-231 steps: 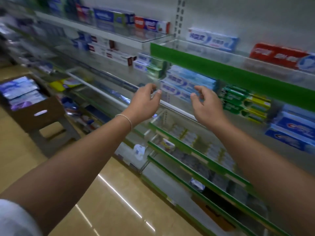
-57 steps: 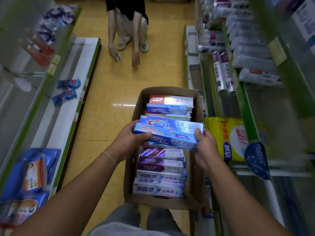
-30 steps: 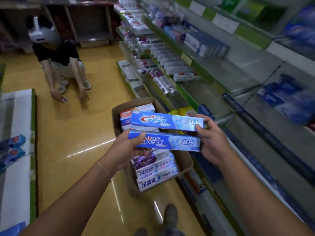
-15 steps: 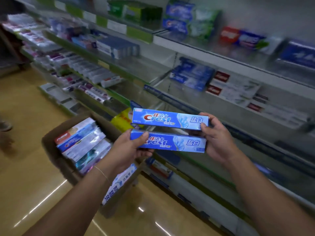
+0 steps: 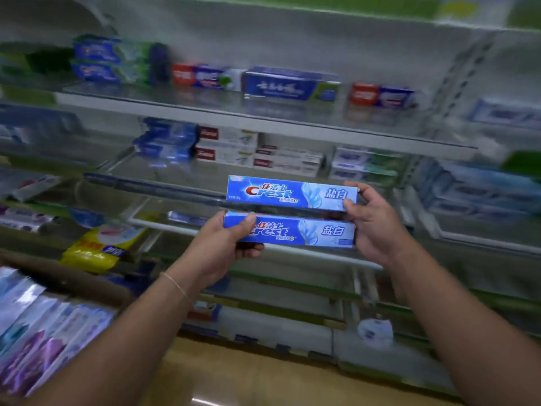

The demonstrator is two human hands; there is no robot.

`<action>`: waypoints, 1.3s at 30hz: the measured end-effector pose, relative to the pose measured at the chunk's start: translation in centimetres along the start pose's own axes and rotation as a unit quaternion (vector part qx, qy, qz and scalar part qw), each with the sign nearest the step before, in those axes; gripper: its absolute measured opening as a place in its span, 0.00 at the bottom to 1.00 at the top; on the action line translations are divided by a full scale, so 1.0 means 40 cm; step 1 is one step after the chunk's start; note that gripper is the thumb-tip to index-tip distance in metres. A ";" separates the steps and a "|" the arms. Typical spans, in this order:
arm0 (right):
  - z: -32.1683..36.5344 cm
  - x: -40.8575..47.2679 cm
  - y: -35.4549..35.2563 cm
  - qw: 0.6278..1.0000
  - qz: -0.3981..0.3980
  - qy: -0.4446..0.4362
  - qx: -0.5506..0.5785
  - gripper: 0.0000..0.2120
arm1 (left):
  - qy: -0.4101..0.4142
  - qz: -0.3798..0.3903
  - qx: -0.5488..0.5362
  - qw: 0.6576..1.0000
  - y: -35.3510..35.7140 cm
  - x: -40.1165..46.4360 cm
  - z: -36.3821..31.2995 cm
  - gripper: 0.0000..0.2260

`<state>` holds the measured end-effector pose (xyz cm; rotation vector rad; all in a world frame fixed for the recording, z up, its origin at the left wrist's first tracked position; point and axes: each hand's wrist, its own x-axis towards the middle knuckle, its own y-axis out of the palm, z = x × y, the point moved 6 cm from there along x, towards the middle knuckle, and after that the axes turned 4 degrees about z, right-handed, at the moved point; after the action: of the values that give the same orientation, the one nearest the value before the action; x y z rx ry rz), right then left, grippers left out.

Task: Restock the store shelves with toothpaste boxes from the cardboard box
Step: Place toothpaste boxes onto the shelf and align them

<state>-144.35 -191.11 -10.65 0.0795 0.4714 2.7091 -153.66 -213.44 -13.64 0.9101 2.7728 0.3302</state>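
Head view: two blue toothpaste boxes (image 5: 292,213) pinched between left hand (image 5: 222,247) and right hand (image 5: 371,227), before the shelf's front edge (image 5: 164,187); yellow pack (image 5: 96,247) lower left.

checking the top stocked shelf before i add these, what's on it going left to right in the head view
Blue and green toothpaste boxes → red and blue toothpaste box → large dark blue box with a green end → another red and blue toothpaste box. All are blurred; their labels cannot be read.

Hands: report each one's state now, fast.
Left hand: grips the lower Crest box.
Right hand: holds the upper Crest box.
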 end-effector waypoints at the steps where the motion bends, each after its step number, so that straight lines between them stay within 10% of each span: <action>1: 0.027 -0.027 -0.049 1.000 -0.010 -0.011 -0.002 0.13 | -0.001 0.005 0.004 1.000 0.056 0.000 0.010 0.04; 39: 0.581 -0.726 -1.182 0.898 -0.390 -0.196 -0.053 0.12 | -0.069 0.424 0.042 0.902 1.546 0.150 0.282 0.07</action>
<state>-97.49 -153.92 -4.32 0.3245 0.1696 1.8539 -121.05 -159.62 -8.26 2.0387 2.1151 0.2480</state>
